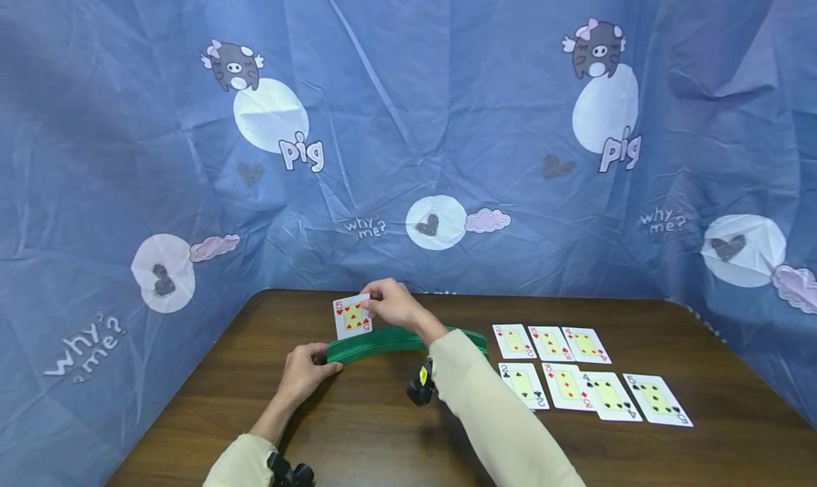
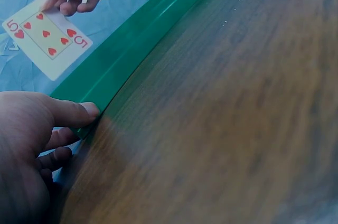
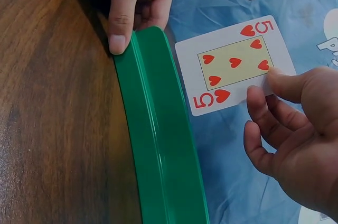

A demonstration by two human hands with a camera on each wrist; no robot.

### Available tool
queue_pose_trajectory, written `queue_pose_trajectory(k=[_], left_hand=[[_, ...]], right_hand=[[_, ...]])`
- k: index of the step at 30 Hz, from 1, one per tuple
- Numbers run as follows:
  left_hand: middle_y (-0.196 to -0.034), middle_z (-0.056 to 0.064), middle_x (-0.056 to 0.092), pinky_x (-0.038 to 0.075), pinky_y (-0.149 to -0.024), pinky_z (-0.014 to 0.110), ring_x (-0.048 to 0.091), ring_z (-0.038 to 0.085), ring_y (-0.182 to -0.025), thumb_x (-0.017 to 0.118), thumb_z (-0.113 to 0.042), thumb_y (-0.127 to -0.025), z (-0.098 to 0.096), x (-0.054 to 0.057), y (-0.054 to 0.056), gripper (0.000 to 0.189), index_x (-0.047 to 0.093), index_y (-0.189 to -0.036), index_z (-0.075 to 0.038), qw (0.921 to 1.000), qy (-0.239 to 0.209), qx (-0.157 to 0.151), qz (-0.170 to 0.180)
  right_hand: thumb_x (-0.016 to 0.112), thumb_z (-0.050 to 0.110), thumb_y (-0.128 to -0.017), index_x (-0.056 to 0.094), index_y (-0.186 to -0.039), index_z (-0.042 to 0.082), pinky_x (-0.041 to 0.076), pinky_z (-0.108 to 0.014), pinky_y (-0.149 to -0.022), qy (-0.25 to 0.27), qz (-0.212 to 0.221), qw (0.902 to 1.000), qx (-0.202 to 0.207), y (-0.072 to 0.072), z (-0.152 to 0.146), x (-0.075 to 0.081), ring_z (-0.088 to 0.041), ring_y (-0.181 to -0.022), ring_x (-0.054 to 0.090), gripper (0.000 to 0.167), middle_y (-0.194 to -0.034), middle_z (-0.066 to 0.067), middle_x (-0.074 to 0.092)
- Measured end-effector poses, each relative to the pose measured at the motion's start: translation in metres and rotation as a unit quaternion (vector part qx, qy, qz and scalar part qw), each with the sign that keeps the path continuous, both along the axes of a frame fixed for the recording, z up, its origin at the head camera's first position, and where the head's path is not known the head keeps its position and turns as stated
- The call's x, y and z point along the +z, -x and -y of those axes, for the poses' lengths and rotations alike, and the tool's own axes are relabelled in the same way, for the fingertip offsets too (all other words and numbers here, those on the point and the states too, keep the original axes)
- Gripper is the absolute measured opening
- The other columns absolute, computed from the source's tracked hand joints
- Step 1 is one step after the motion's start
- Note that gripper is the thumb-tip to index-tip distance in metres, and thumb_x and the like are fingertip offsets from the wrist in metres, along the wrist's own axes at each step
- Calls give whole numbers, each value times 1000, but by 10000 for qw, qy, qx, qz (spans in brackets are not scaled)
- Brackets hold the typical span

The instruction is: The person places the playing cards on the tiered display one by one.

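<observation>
You look partway along: seven cards (image 1: 564,384) are laid out, and your placing seems unfinished.
Nearest you, a front row of four (image 1: 606,398) lies toward the right edge of the tabletop (image 1: 357,430); to its left, your left hand (image 1: 305,370) pinches the left end of the green card holder (image 1: 376,341), whose visible part shows no card standing in it. A back row of three (image 1: 552,344) lies behind the front one. Farthest, toward the tabletop's far left corner, the five of hearts (image 1: 351,317) is pinched between your right hand's (image 1: 392,304) thumb and fingers, just beyond the holder; you cannot tell whether they touch.
</observation>
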State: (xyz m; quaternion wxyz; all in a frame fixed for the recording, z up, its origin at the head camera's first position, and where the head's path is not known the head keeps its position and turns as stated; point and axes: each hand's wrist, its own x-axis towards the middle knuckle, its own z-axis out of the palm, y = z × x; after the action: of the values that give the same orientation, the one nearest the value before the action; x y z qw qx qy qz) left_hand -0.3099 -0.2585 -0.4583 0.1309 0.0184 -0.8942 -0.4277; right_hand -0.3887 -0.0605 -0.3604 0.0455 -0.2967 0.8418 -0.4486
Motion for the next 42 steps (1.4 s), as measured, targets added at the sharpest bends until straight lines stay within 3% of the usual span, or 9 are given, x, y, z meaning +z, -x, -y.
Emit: queue_pose_trajectory(k=[4,14,21,31,42], left_hand=[[-87,10,73,42,-72,28,56,15,-78,80,-6,-78,-1,1,-1,25,75,-101,2,10000,-3,-16,-2],[-88,11,73,41,-71,27,54,15,-78,80,-7,-79,-1,2,-2,27,74,-104,2,10000,-32,10,61],[-87,10,73,40,-71,27,54,15,-77,80,-6,-78,-1,1,0,27,75,-103,2,10000,-23,46,79],[-90,9,73,42,-74,29,55,17,-80,79,-6,-80,1,1,1,27,74,-105,1,9998,-68,-28,189],[-91,10,74,42,-73,28,56,17,-80,79,-7,-81,2,0,3,29,74,-107,2,9998,-63,-25,210]], right_hand=[[60,11,-99,73,-106,4,42,-22,-66,-79,-15,10000,-27,-2,1,1,-42,-95,66,17,-89,-15,72],[60,9,-98,73,-103,2,43,-20,-63,-78,55,10000,10,0,4,-5,-40,-90,67,15,-88,-15,73],[60,7,-97,73,-100,3,46,-21,-62,-111,-140,9998,56,-4,4,-4,-27,-78,68,15,-79,-5,71],[60,11,-98,73,-105,4,40,-21,-63,-107,17,9999,0,0,10,-1,-40,-92,67,17,-91,-17,73],[58,9,-99,72,-106,1,44,-21,-63,-114,224,9997,27,-2,11,-4,-42,-95,68,17,-91,-14,74]])
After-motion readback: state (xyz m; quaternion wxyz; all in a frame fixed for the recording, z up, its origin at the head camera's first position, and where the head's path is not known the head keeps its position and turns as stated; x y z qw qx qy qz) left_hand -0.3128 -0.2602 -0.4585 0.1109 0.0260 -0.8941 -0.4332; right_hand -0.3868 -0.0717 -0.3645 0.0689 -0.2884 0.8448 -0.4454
